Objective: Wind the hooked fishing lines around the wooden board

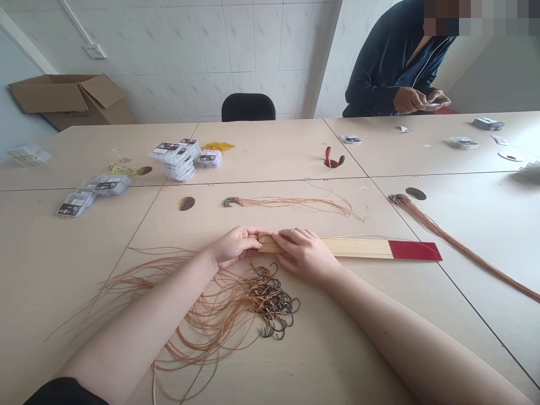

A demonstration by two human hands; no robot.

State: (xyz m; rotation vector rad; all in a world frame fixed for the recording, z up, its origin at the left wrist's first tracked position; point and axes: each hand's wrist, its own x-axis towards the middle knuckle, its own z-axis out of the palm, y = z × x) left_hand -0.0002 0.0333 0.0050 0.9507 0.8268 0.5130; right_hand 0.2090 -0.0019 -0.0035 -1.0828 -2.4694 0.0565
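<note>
Your left hand (230,247) has its fingers clamped on the left end of the wooden board (363,247), thumb on top; your right hand (307,256) has its fingers closed across the board just beside them. The board stretches right to its red end (415,251). Nearer you on the counter (337,349) lies a heap of hooks (274,304), their orange cords (202,323) trailing left. Beyond the board lies a smaller hook bundle (287,203); farther off are plastic boxes (179,156).

A workshop, shown by piled hooks (274,301), pliers (328,156) and worktables (337,349).
</note>
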